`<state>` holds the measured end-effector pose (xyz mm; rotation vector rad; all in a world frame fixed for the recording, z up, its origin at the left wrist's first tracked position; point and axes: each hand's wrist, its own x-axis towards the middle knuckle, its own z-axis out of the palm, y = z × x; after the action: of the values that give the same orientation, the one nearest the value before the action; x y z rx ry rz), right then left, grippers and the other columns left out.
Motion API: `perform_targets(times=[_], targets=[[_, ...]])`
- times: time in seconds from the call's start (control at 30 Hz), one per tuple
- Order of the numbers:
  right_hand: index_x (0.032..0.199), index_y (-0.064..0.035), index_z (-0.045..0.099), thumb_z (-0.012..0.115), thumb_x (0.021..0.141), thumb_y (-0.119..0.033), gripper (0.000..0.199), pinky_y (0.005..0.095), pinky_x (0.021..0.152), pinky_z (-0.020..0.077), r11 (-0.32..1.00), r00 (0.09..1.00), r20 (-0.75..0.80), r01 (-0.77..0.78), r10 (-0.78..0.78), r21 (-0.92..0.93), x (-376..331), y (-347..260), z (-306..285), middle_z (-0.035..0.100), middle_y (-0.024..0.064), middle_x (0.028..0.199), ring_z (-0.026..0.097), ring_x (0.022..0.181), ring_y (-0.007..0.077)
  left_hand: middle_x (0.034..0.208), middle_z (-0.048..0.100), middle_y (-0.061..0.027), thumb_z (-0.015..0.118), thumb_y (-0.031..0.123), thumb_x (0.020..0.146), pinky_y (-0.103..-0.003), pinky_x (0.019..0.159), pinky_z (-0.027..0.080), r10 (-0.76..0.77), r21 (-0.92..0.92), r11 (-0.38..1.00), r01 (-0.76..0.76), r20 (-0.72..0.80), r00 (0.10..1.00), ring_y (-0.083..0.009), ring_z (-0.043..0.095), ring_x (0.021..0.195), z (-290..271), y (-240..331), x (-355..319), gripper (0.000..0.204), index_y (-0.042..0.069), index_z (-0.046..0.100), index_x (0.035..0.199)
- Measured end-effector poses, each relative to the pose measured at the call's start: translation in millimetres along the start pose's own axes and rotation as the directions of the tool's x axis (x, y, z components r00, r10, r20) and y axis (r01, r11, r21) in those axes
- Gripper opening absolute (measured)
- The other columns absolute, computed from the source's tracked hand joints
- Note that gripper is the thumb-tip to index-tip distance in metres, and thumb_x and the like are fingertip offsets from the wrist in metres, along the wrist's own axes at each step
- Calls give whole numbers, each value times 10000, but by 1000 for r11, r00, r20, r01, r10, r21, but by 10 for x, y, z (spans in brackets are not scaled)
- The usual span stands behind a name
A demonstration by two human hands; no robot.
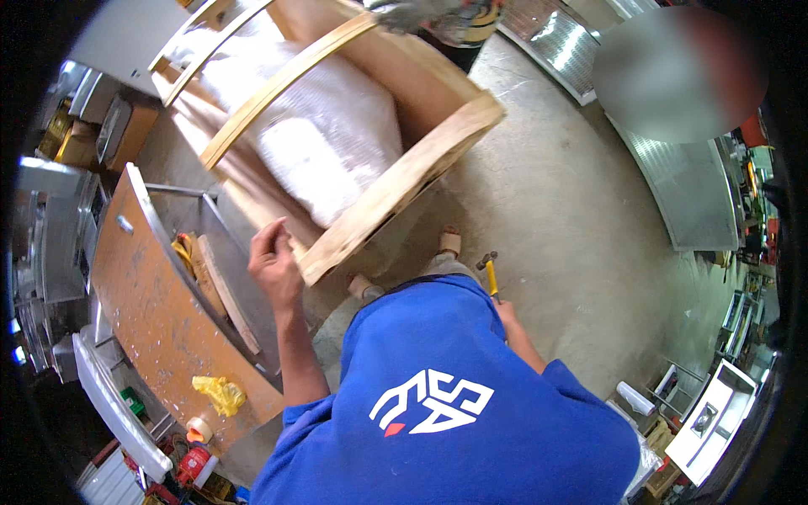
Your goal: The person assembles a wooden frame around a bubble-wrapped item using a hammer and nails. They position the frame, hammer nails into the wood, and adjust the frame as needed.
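Note:
An open wooden crate (404, 189) with slats across its top stands tilted in the picture, ahead of me. Inside lies a bulky item in clear plastic wrap (328, 143). My left hand (273, 261) is at the crate's near left corner, fingers curled in and thumb against them. Whether it grips the edge or pinches something small, I cannot make out. Low at my right side, my right hand (507, 313) is closed round the yellow handle of a hammer (491, 271), its head pointing away from me.
Across the crate, another person's gloved hand (421, 15) is at its far edge. A brown-topped table (160, 295) at left bears a crumpled yellow bag (219, 394) and a tape roll (199, 430). Wood strips (223, 290) lie beside it. Metal panels (673, 177) stand at right.

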<state>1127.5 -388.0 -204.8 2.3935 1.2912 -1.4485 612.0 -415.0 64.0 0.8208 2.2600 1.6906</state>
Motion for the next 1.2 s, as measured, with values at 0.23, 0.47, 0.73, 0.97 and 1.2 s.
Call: perform_targets(times=[0.23,0.47,0.73,0.97,1.2], targets=[[907,23,687,624,998,-413,450,440,634,508,992,1000,9,-28,28,125,421,-151,-685,680,161,774,656,671,287,958,705,-136,626,129,1005,-329,749,519,55,216,963,-161,427,902,-199,666,868,2397,511,-75,172,50,746,1100],[925,-108,479,524,1059,-428,350,347,432,389,751,949,162,-313,270,581,574,-529,-1366,438,17,624,460,478,152,909,679,-181,662,103,944,-412,766,532,235,211,887,-411,559,795,-315,682,824,3586,770,242,195,47,748,1110],[922,-87,431,505,1075,-380,338,363,407,408,516,936,183,-320,299,794,757,-393,-1356,447,30,638,468,460,169,938,724,-157,738,115,902,-376,753,576,370,166,791,-589,637,676,-291,727,819,3965,623,483,144,42,760,1025],[934,-56,569,553,1050,-418,381,357,488,423,629,908,191,-399,374,667,741,-220,-1089,536,35,651,505,508,169,938,744,-126,767,97,876,-325,737,588,368,150,800,-581,642,673,-216,738,828,4057,613,457,210,64,767,1084],[900,-33,640,597,1026,-404,394,351,548,466,858,945,100,-324,311,398,777,-371,-1073,645,81,718,593,576,188,929,773,-106,782,69,844,-304,770,569,223,121,930,-347,563,796,-166,734,822,4159,699,390,315,33,730,1152]])
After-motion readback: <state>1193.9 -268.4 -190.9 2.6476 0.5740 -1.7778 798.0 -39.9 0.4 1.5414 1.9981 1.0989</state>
